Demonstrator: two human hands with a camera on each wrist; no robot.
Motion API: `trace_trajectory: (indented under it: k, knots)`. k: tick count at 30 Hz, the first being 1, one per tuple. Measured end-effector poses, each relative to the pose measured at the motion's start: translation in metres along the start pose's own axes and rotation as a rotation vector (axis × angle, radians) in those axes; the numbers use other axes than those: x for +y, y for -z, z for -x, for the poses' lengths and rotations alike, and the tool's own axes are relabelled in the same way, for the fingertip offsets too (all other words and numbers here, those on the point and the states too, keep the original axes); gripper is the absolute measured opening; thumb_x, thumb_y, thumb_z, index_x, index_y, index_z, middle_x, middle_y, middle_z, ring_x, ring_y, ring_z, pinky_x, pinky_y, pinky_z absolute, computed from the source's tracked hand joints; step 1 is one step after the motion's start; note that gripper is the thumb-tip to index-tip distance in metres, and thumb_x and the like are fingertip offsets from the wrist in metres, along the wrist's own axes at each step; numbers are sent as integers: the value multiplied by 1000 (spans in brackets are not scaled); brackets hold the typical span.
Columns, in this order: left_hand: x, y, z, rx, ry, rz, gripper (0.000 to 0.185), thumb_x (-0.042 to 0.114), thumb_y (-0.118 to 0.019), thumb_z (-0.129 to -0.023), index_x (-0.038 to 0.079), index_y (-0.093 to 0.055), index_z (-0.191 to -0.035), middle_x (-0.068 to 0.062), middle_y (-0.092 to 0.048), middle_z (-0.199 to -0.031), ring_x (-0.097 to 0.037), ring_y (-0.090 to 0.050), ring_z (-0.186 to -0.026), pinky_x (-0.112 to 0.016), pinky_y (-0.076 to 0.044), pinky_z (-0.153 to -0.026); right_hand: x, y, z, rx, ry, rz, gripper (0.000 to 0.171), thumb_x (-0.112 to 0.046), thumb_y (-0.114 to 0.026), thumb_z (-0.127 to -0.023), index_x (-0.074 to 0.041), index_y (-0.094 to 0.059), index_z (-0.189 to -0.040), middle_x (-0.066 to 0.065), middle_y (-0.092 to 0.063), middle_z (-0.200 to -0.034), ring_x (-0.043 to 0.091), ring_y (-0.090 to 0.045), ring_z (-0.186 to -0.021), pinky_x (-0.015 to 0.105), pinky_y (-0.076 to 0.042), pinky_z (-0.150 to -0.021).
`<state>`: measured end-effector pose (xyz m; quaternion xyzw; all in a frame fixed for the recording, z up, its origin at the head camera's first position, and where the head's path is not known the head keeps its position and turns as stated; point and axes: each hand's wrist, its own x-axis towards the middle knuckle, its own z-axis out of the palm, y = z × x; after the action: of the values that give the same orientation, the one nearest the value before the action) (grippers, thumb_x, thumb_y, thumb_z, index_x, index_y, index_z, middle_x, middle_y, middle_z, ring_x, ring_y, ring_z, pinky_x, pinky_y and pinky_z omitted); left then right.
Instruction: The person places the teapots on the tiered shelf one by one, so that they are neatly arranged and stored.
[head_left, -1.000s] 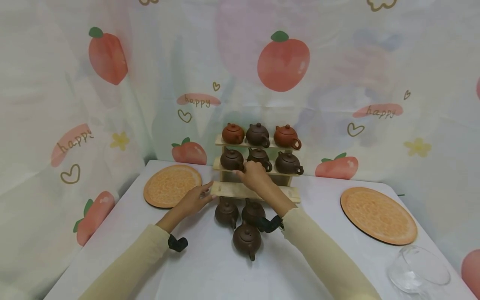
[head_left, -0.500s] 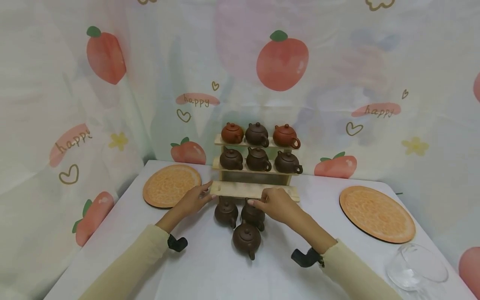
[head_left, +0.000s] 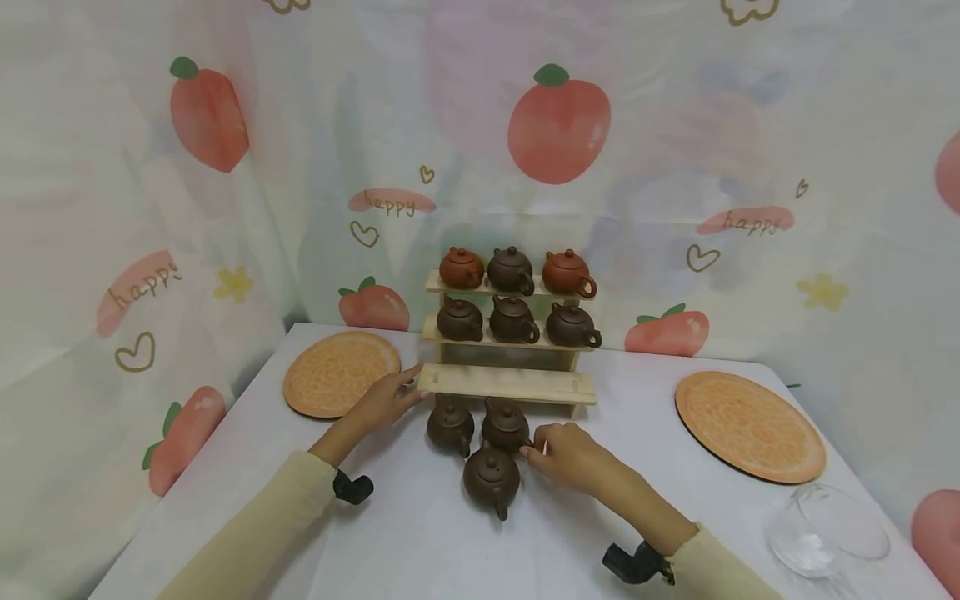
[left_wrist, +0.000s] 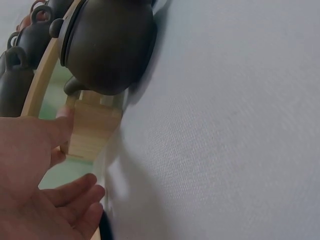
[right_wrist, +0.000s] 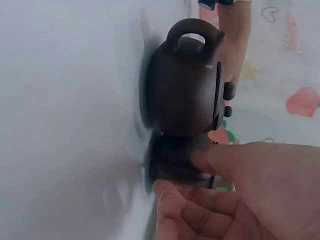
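Observation:
In the head view my left hand [head_left: 384, 402] holds the left end of the three-tier wooden stand [head_left: 506, 383]; the thumb and index finger touch its side, while the other fingers extend loosely. My right hand [head_left: 573, 458] is curled at the handle side of a dark brown teapot [head_left: 506, 425], in front of the lowest tier. In the right wrist view its thumb and fingers [right_wrist: 172, 200] hide the handle. Another dark teapot [head_left: 451, 425] stands to its left, and a third dark teapot [head_left: 491, 478] sits nearest me.
Dark teapots [head_left: 513, 319] line the middle tier. On the top tier a dark teapot [head_left: 511, 271] stands between two reddish ones. Round orange-patterned mats [head_left: 750, 427] lie on both sides of the white table [head_left: 420, 542]. A clear glass vessel [head_left: 825, 533] stands at the front right.
My right hand has drawn back from the middle-tier teapot, down past the bare lowest tier, to the teapot in front of the stand. The left hand has stayed at the stand's end.

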<state>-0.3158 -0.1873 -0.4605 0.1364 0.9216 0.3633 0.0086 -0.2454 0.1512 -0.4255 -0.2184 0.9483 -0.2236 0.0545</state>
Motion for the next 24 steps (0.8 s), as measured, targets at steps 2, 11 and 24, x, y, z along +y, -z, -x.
trace_trajectory:
  k: [2,11,24]
  knots:
    - [0,0,-1,0,0,-6,64,28,-63,-108,4,-39,-162,-29,-53,-152,-43,-58,-136,-58,-48,-110,1,-1,0,27,7,24,23,-19,-72,-99,-12,-66,-78,-4,-58,-62,13,-51,-62,31,-43,-58]
    - [-2,-3,-3,-4,12,-10,65,29,-63,-108,6,-38,-163,-28,-53,-153,-43,-58,-136,-58,-48,-111,4,-17,-9,13,-37,88,35,-36,-70,-103,-10,-61,-81,3,-60,-70,18,-57,-66,38,-48,-62]
    - [-1,-3,-2,2,23,5,65,30,-64,-108,7,-38,-164,-28,-52,-154,-44,-57,-137,-59,-47,-111,7,-26,-6,80,13,80,24,-23,-69,-103,-5,-61,-88,10,-65,-74,24,-66,-72,43,-51,-64]
